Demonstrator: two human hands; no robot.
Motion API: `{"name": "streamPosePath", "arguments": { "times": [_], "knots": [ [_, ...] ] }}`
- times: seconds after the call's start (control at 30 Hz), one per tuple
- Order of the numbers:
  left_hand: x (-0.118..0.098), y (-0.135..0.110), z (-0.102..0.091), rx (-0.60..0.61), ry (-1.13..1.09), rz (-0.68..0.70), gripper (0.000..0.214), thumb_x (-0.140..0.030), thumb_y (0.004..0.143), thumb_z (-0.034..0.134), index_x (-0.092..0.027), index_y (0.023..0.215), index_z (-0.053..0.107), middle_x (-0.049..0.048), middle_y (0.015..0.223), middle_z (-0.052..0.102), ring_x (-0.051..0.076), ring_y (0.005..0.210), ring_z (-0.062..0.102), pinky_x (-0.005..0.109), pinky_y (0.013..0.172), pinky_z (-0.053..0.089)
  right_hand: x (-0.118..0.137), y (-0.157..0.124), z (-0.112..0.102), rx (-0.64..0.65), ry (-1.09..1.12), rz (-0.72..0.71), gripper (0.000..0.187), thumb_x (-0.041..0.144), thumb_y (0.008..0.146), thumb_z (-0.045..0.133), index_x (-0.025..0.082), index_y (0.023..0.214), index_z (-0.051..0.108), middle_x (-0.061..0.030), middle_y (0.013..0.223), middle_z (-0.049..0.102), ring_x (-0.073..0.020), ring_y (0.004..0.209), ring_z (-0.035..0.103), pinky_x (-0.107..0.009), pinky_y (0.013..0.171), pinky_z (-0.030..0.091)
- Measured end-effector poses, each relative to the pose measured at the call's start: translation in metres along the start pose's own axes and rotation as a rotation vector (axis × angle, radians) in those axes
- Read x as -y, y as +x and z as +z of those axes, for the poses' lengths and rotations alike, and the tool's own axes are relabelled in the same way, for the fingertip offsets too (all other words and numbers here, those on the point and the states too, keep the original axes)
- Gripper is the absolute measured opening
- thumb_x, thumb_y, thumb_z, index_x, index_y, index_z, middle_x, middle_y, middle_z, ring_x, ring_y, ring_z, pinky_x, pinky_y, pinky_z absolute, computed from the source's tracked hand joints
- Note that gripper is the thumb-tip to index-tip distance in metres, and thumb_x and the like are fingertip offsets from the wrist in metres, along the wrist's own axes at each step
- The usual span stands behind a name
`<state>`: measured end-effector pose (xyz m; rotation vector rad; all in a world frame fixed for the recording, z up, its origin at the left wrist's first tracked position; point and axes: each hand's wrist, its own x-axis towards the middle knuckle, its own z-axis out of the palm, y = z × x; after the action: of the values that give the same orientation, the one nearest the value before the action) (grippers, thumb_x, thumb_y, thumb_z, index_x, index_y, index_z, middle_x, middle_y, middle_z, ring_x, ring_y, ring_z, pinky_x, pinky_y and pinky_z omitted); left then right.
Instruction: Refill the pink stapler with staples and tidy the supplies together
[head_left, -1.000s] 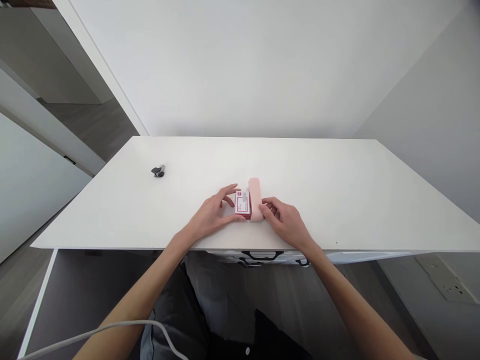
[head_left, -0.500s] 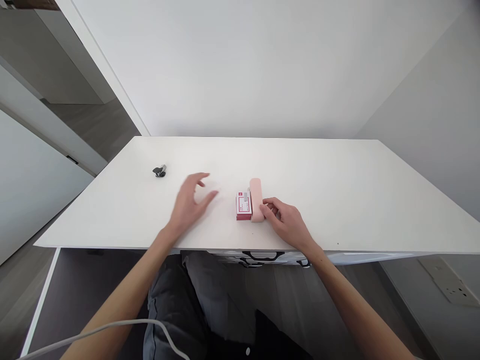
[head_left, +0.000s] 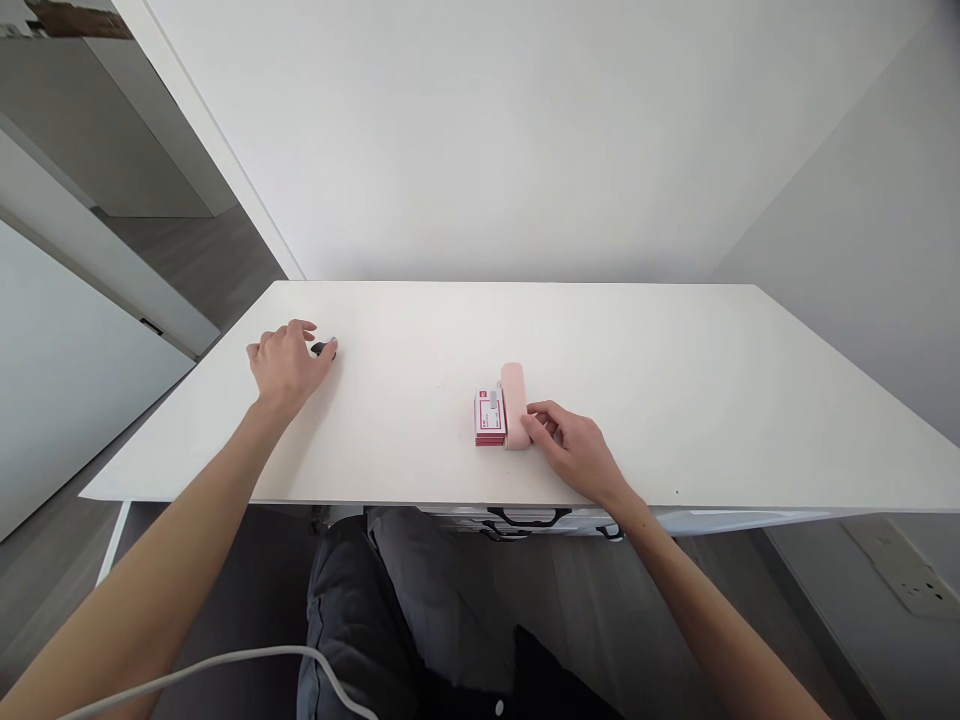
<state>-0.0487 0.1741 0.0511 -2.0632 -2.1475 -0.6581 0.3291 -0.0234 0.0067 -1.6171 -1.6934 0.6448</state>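
My left hand [head_left: 286, 365] is stretched over the far left part of the desk, fingers apart and arched around a small black staple remover [head_left: 324, 349]. The hand partly hides it, and I cannot tell whether the fingertips touch it. My right hand [head_left: 574, 445] has curled fingers at the right edge of a pink stapler [head_left: 514, 405], its thumb lapping onto the edge. The stapler lies lengthwise, pointing away from me. Close along its left side sits a small stack of red-and-white boxes [head_left: 490, 415], with a small greyish piece on top.
The white desk [head_left: 675, 380] backs onto a white wall [head_left: 480, 140]. Drawers with black handles [head_left: 529, 518] sit under its front edge. A white cable [head_left: 225, 658] crosses above my left forearm. A wall socket [head_left: 900, 568] is low on the right.
My left hand has moved left from the middle of the desk to the staple remover. My right hand stays at the stapler, and the boxes have not moved.
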Motion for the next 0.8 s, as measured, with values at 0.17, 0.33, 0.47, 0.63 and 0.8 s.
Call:
{"name": "streamPosePath", "arguments": {
  "times": [0.17,0.33,0.47,0.63,0.8],
  "knots": [
    [-0.004,0.004,-0.005,0.136,0.067,-0.048,0.029,-0.042,0.087,0.065,-0.022,0.108,0.069,0.0124,0.106,0.079,0.036,0.1,0.069,0.053,0.099,0.046,-0.001,0.0,0.0,-0.011,-0.01,-0.009,0.041,0.058,0.106,0.045,0.025,0.111,0.07,-0.0028,0.093,0.079,-0.0192,0.074,0.068,-0.033,0.072,0.053],
    [-0.022,-0.009,-0.006,0.12,-0.039,0.003,0.03,-0.043,0.087,0.068,-0.026,0.111,0.073,0.0069,0.104,0.081,0.034,0.101,0.071,0.046,0.089,0.052,-0.001,0.001,0.0,-0.012,-0.003,-0.011,0.042,0.058,0.106,0.045,0.026,0.112,0.07,-0.0028,0.089,0.078,-0.0195,0.072,0.067,-0.034,0.072,0.053],
    [-0.059,-0.027,-0.001,0.138,-0.24,0.141,0.029,-0.044,0.088,0.072,-0.026,0.11,0.076,0.0031,0.1,0.081,0.027,0.095,0.074,0.039,0.088,0.054,-0.001,0.001,0.001,-0.008,0.007,-0.008,0.04,0.057,0.106,0.046,0.026,0.111,0.07,-0.0021,0.09,0.077,-0.0187,0.071,0.065,-0.033,0.072,0.051],
    [-0.108,-0.053,0.015,0.271,-0.535,0.275,0.028,-0.042,0.088,0.075,-0.024,0.108,0.077,0.0043,0.107,0.082,0.024,0.097,0.076,0.037,0.087,0.058,-0.001,0.001,0.0,-0.001,0.013,-0.006,0.039,0.056,0.107,0.046,0.025,0.112,0.069,-0.0013,0.09,0.076,-0.0184,0.072,0.064,-0.033,0.073,0.05],
    [-0.129,-0.069,0.033,0.356,-0.553,0.347,0.029,-0.049,0.09,0.074,-0.026,0.109,0.076,0.0035,0.106,0.082,0.023,0.091,0.075,0.04,0.086,0.058,-0.003,0.002,0.0,-0.007,-0.003,-0.016,0.039,0.056,0.107,0.046,0.025,0.111,0.069,-0.0012,0.087,0.076,-0.0186,0.073,0.066,-0.033,0.072,0.049]
  ]
}}
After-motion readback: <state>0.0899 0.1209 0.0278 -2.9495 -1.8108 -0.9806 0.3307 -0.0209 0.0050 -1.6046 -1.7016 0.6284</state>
